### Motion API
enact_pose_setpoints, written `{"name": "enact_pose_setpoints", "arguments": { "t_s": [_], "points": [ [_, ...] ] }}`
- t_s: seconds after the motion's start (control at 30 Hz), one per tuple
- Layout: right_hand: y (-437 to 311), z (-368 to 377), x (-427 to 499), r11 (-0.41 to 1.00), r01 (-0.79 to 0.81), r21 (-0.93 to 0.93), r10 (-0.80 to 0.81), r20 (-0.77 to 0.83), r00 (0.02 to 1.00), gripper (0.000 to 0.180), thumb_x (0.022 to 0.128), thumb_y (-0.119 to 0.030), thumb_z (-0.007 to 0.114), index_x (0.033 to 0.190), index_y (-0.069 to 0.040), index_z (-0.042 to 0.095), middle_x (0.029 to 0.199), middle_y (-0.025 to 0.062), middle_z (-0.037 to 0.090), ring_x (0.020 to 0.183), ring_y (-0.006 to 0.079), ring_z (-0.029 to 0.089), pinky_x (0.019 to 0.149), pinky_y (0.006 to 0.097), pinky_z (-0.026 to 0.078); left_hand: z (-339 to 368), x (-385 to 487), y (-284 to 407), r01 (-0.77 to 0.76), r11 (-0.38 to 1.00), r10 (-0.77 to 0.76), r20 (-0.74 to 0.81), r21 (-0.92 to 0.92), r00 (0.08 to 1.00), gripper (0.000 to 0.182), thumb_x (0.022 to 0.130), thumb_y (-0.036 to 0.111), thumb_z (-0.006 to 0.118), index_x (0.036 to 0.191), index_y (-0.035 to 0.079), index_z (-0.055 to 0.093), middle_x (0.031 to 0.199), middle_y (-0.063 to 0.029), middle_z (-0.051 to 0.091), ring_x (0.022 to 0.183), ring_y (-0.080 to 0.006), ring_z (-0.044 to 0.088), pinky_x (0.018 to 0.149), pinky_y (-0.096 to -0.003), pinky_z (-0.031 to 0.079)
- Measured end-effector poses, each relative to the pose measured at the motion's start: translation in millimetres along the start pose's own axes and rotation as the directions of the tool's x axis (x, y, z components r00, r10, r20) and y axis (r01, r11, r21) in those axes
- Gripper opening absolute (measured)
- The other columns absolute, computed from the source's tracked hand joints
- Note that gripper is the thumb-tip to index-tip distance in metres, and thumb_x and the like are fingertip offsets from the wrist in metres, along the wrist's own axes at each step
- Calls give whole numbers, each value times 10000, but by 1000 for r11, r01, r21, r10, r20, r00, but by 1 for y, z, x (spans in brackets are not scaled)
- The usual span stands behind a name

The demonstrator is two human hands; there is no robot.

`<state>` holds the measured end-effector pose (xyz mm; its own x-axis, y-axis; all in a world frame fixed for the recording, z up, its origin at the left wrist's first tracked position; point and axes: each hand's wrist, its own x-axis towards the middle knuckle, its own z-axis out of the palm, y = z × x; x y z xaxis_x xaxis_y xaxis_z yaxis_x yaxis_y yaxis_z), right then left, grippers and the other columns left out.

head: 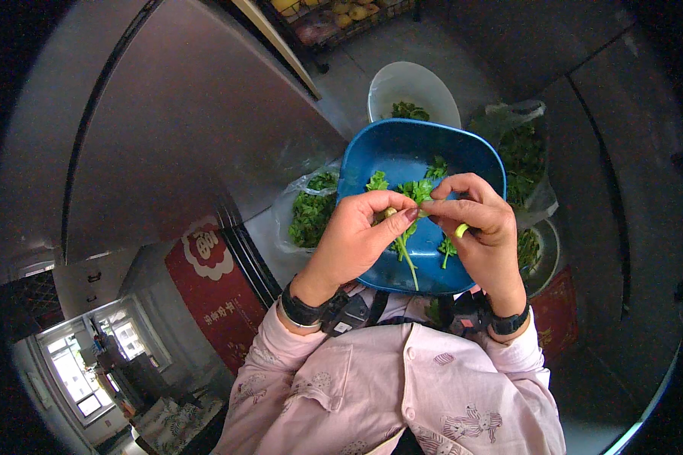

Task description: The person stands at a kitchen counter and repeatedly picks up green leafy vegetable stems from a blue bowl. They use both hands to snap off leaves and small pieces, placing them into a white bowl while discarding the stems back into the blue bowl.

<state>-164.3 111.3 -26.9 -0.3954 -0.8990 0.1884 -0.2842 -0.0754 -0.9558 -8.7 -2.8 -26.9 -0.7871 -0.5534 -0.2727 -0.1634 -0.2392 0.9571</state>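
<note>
My left hand pinches a leafy celery-like sprig between thumb and index finger. Its green leaves show just beyond my fingertips. My right hand meets the left at the same sprig, with thumb and fingers closed on it. A short pale-green stalk piece shows by the right fingers. Below both hands a blue plastic basin rests at my lap. Loose leaf sprigs lie inside it, and a thin stem hangs beneath my left hand. The fingers hide part of the sprig.
Beyond the basin stands a white bucket holding some greens. Plastic bags of leafy greens sit at the left and right. A round vessel with stalks is at right. A wire rack of produce stands farther off.
</note>
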Motion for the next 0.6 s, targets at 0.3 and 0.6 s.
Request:
{"name": "enact_pose_setpoints", "arguments": {
  "t_s": [0.3,0.6],
  "points": [
    [-2,-2,1,993,38,-108,-35,31,999,420,685,196,610,988,-64,740,1012,88,611,794,145,644,689,250,517,-1,-3,0,13,999,-11,50,-52,999,144,933,84,621,1016,-31,644,930,-2,649,845,-53,565,750,-201,443],
    [2,8,1,995,102,0,-102,-30,994,351,712,157,658,1007,-22,722,891,110,640,780,198,650,647,269,502,9,-7,-4,23,950,-35,-33,-312,999,144,927,86,637,1020,-24,631,920,2,635,843,-47,560,744,-187,437]
  ]
}}
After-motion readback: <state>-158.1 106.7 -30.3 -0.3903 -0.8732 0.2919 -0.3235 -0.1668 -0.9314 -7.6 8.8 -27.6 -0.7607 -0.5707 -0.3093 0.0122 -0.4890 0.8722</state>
